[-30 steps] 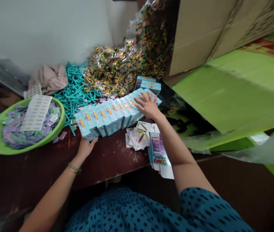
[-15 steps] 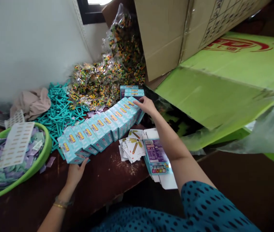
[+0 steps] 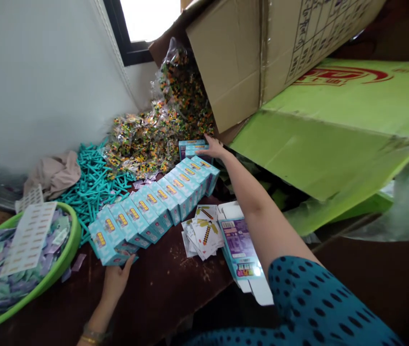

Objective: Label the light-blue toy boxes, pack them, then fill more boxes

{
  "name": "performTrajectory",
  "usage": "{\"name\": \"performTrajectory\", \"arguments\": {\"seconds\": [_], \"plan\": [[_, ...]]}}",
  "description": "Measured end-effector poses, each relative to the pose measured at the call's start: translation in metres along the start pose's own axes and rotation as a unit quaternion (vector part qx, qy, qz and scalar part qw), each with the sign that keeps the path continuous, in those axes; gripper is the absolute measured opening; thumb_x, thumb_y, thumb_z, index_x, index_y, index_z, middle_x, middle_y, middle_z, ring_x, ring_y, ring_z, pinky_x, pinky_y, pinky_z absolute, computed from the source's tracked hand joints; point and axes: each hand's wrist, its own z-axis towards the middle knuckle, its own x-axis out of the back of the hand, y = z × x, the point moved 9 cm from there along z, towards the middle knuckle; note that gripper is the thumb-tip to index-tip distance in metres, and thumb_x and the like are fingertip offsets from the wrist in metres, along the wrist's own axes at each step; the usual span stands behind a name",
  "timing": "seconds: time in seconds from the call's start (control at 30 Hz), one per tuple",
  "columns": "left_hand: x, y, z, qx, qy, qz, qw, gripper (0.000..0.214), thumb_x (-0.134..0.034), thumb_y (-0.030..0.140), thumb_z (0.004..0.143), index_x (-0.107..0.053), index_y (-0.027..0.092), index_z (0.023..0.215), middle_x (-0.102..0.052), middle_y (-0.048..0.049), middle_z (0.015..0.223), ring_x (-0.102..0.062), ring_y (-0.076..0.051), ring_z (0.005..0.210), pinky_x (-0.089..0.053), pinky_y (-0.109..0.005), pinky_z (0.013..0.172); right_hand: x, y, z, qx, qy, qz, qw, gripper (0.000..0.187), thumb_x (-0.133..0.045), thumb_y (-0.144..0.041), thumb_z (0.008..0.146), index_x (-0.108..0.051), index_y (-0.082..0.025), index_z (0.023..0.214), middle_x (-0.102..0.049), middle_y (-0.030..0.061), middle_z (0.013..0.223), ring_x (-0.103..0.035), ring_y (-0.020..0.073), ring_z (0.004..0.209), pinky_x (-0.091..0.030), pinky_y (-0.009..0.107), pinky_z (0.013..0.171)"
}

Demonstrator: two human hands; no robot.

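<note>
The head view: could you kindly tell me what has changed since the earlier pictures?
The right hand has moved off the long row of light-blue cardboard boxes to the smaller matching boxes behind its far end. The left hand stayed at the row's near end.

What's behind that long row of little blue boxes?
Behind the row of blue boxes: a heap of teal sticks, clear bags of colourful pieces and, by the right hand, a few more boxes. What lies beneath the bags is covered.
</note>
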Motion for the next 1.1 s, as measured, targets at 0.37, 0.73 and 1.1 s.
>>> {"name": "performTrajectory", "arguments": {"seconds": [0.37,0.73,1.1], "plan": [[-0.002,-0.012,-0.003,0.033,0.007,-0.026,0.999,0.038,-0.067,0.063,0.076,-0.077,0.027,0.081,-0.082,-0.0068,0.094,-0.075,-0.041,0.104,-0.057,-0.061,0.103,-0.003,0.016,0.055,-0.034,0.001,0.044,0.998,0.044,-0.075,-0.058,0.088,-0.079,-0.02,0.111,-0.079,0.0088,0.116,-0.071,0.026,0.11,-0.054,0.036,0.099],[-0.007,-0.021,-0.005,0.059,-0.014,-0.034,0.998,0.037,-0.068,0.066,0.072,-0.081,0.032,0.079,-0.083,-0.0062,0.098,-0.074,-0.044,0.109,-0.052,-0.065,0.11,-0.014,0.02,0.083,-0.053,-0.053,0.037,0.996,0.046,-0.065,-0.059,0.096,-0.083,-0.019,0.11,-0.081,0.0087,0.114,-0.074,0.0252,0.105,-0.054,0.033,0.099],[-0.01,-0.02,-0.007,0.071,-0.03,-0.026,0.997,0.063,-0.063,0.081,0.073,-0.081,0.022,0.083,-0.082,-0.0122,0.096,-0.076,-0.041,0.104,-0.055,-0.06,0.106,-0.021,0.028,0.07,-0.022,-0.128,0.052,0.99,0.057,-0.07,-0.063,0.09,-0.075,-0.024,0.131,-0.078,0.0029,0.125,-0.072,0.0231,0.11,-0.055,0.03,0.1]]}}
